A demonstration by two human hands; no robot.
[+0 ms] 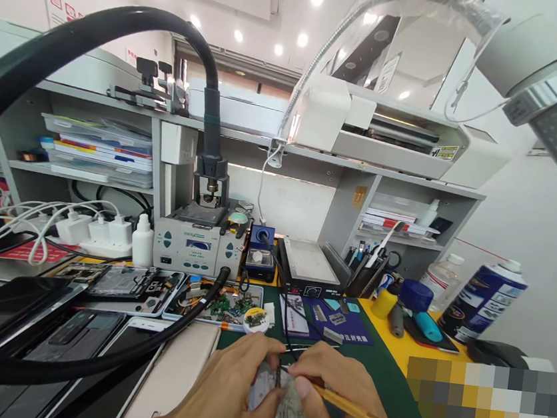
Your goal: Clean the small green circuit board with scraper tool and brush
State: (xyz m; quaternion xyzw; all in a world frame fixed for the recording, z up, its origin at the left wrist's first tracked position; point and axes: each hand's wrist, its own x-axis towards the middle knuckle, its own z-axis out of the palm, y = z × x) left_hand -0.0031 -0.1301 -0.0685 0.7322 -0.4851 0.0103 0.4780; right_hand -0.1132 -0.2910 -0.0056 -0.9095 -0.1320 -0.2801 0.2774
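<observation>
At nine o'clock a thick black hose (77, 32) loops over phones (68, 332). At six o'clock, the left hand (227, 391) pinches a small flat part (285, 411) lying on the green mat (380, 375). Touching it, the right hand (337, 397) grips a brass tool (360, 414) pointing toward four o'clock. A spray can (484, 299) stands at three o'clock.

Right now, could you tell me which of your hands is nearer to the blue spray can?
Right. The right hand, gripping a gold-handled tool, lies below-left of the spray can; the left hand sits farther left.
</observation>
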